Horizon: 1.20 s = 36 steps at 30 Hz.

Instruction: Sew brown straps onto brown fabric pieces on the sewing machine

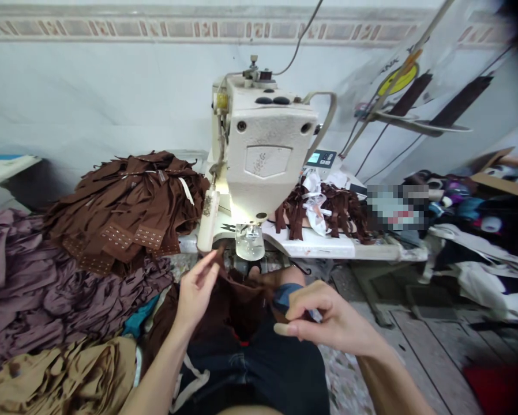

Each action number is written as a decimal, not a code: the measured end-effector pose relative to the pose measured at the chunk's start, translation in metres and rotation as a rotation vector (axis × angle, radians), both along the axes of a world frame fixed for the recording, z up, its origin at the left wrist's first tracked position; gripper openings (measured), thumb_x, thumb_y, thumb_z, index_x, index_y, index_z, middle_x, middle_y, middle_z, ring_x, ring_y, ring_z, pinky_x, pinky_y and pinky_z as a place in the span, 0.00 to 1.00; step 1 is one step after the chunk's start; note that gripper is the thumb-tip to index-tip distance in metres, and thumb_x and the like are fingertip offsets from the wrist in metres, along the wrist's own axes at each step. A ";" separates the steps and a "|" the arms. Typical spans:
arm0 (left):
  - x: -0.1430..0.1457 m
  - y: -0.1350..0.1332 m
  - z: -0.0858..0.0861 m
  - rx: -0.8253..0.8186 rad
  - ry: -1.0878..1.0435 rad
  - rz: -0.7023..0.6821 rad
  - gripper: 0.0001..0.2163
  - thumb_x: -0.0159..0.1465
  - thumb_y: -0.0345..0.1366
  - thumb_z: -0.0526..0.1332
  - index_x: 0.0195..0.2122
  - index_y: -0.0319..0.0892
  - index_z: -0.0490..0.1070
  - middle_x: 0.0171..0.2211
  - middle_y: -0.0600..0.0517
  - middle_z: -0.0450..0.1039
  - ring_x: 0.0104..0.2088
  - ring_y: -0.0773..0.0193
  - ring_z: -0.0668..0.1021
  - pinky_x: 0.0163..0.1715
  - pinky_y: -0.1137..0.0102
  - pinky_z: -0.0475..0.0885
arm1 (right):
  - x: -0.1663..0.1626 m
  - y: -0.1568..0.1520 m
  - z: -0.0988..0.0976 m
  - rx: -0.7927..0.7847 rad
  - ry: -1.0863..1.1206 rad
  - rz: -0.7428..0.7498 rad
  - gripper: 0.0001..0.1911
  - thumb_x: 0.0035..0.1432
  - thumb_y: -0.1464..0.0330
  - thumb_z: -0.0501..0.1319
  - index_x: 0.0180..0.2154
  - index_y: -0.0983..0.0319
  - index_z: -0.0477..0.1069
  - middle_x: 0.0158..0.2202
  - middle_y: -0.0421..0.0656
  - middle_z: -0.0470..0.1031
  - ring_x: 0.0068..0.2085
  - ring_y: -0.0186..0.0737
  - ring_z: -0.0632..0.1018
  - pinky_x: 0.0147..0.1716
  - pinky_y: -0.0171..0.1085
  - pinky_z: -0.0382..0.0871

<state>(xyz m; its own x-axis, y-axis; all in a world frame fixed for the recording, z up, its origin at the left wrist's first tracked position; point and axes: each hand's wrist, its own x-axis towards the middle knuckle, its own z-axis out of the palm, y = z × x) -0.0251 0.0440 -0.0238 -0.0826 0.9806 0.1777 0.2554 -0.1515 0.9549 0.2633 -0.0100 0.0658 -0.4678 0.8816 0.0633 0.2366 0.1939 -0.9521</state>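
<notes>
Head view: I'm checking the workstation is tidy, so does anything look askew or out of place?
Brown strips lie in a loose tangle on the sewing machine bed, and a heap of brown pieces slumps over its left edge.

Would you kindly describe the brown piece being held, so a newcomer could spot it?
Start at the white sewing machine. Directly below it, the brown fabric piece lies over the lap, pinched by the left hand and right hand. The other brown heaps lie untouched.

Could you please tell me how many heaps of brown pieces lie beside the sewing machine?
2: a large brown heap left of the sewing machine, a smaller heap on its right. Others may be hidden.
</notes>
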 end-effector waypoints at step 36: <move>0.045 -0.007 0.078 0.937 0.819 -0.308 0.17 0.72 0.27 0.63 0.61 0.38 0.76 0.55 0.42 0.83 0.56 0.50 0.83 0.56 0.59 0.82 | -0.053 0.080 -0.020 0.452 0.087 -0.567 0.13 0.66 0.60 0.71 0.30 0.58 0.81 0.33 0.43 0.80 0.32 0.42 0.79 0.31 0.38 0.72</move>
